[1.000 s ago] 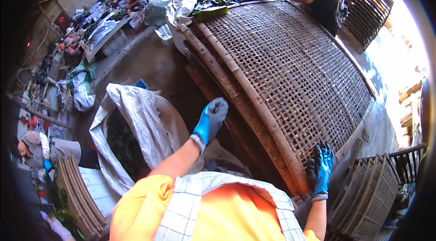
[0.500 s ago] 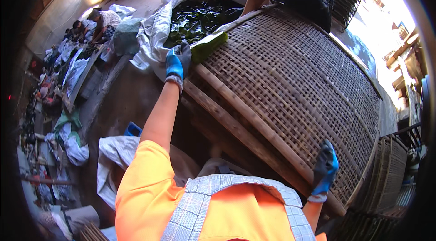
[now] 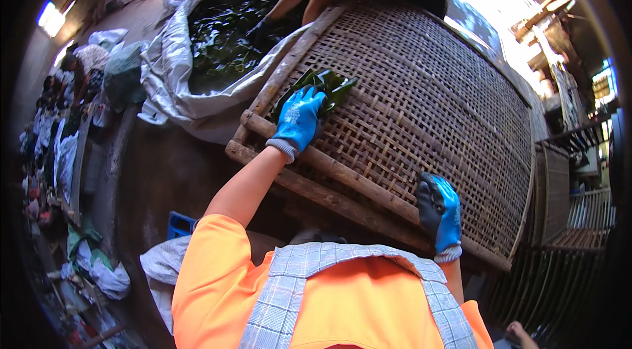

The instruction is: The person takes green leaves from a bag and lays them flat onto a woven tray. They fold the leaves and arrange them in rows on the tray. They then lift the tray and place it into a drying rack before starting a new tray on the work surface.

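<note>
My left hand (image 3: 299, 119), in a blue and black work glove, is closed on a bunch of dark green leaves (image 3: 336, 88). The bunch lies against the woven bamboo rack (image 3: 421, 99), near its left corner. My right hand (image 3: 440, 212), gloved the same way, is at the near pole (image 3: 368, 181) of the rack, toward its right end. Its fingers look curled together, and whatever may be inside them is hidden. Beyond the rack's left side, a large white sack (image 3: 168, 79) with its mouth spread wide holds many dark, glossy leaves (image 3: 227, 40).
Another person's gloved hand (image 3: 260, 30) reaches into the sack from the far side. People sit among piles of cloth and bags (image 3: 66, 145) at the far left. A blue crate (image 3: 179, 225) and pale sacking (image 3: 161, 267) lie by my left side. More slatted racks (image 3: 559, 198) stand at right.
My left hand has moved from the sack's edge onto the rack's near left part with the leaves. The view has shifted, showing more of the rack's left corner. The other person's hand now shows in the sack.
</note>
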A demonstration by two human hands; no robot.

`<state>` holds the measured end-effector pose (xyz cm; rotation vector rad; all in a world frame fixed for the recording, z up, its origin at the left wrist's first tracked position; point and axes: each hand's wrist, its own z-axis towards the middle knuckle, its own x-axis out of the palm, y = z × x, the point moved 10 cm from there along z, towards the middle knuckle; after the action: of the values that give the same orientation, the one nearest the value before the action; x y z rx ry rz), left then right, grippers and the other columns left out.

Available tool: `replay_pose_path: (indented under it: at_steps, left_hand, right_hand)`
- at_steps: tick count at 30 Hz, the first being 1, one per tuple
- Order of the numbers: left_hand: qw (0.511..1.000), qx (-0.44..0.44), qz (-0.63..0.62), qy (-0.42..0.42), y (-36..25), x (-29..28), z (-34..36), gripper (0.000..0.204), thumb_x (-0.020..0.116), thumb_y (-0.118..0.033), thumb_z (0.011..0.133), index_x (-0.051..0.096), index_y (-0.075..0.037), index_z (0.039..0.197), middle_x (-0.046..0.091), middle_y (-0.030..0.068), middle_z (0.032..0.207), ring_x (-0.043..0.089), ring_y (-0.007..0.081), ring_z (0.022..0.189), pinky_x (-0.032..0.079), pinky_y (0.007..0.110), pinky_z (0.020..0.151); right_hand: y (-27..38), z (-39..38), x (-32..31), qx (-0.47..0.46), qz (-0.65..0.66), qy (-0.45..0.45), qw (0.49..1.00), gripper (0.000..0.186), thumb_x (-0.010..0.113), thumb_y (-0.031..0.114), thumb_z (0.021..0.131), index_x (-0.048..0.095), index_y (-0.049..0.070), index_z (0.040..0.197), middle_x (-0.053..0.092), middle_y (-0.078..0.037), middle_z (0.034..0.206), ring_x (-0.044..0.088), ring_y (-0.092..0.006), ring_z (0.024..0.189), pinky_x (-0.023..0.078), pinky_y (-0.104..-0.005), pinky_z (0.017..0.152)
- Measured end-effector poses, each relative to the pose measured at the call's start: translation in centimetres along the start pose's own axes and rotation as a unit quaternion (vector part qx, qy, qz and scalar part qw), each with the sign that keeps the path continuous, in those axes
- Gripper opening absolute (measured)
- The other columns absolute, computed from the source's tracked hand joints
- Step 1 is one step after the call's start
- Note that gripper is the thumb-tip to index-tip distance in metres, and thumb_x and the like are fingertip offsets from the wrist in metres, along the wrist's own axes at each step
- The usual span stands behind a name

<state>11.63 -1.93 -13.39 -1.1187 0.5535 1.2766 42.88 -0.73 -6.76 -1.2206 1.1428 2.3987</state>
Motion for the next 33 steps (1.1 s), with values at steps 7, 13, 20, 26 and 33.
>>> replay_pose_path:
  at_steps: [7, 13, 20, 26, 33]
  left_hand:
    - [0.594, -0.136, -0.793, -0.007, -3.0, 2.3, -0.6, 0.027, 0.053, -0.003, 0.089, 0.058, -0.004, 0.116, 0.062, 0.0037, 0.111, 0.059, 0.0152, 0.099, 0.050, 0.033, 0.090]
    - [0.643, -0.097, -0.756, 0.069, -20.0, 1.8, -1.5, 0.030, 0.054, -0.001, 0.092, 0.053, -0.005, 0.121, 0.062, 0.0035, 0.112, 0.060, 0.0138, 0.097, 0.052, 0.031, 0.083]
    - [0.349, -0.295, -0.798, 0.394, -37.1, 9.6, -9.8, 0.034, 0.056, -0.012, 0.095, 0.051, -0.006, 0.128, 0.061, 0.0058, 0.117, 0.058, 0.0182, 0.107, 0.047, 0.032, 0.093]
    - [0.587, -0.088, -0.705, 0.388, -46.2, 13.4, -7.8, 0.033, 0.055, -0.017, 0.096, 0.053, -0.003, 0.125, 0.061, 0.0068, 0.120, 0.060, 0.0172, 0.106, 0.049, 0.030, 0.090]
    - [0.629, -0.168, -0.618, 0.441, -57.2, 26.9, -5.1, 0.026, 0.059, -0.024, 0.094, 0.063, 0.001, 0.100, 0.068, 0.0080, 0.088, 0.063, 0.0159, 0.068, 0.053, 0.029, 0.064]
  right_hand:
    - [-4.7, -2.7, -0.9, 0.130, 0.211, -0.032, 0.968, 0.024, 0.060, 0.008, 0.091, 0.061, -0.001, 0.114, 0.067, -0.011, 0.101, 0.065, -0.0211, 0.091, 0.051, -0.0299, 0.082]
    - [-3.9, -2.6, -4.2, 0.128, 0.637, -0.116, 0.751, 0.047, 0.058, 0.018, 0.095, 0.043, 0.000, 0.136, 0.053, -0.007, 0.130, 0.055, -0.0133, 0.111, 0.044, -0.0284, 0.097]
    - [-15.8, -11.9, -8.8, 0.157, 0.681, -0.203, 0.686, 0.022, 0.057, 0.005, 0.091, 0.062, 0.003, 0.112, 0.066, -0.001, 0.101, 0.061, -0.0094, 0.092, 0.049, -0.0254, 0.083]
    - [-23.8, -19.6, -19.0, 0.195, 0.568, -0.349, 0.719, 0.021, 0.053, -0.005, 0.088, 0.062, -0.004, 0.107, 0.065, -0.003, 0.096, 0.060, -0.0091, 0.085, 0.049, -0.0231, 0.077]
    - [-38.2, -24.8, -31.8, 0.358, 0.185, -0.342, 0.849, 0.014, 0.065, 0.013, 0.088, 0.067, 0.000, 0.092, 0.067, -0.002, 0.082, 0.057, -0.0112, 0.073, 0.047, -0.0284, 0.066]
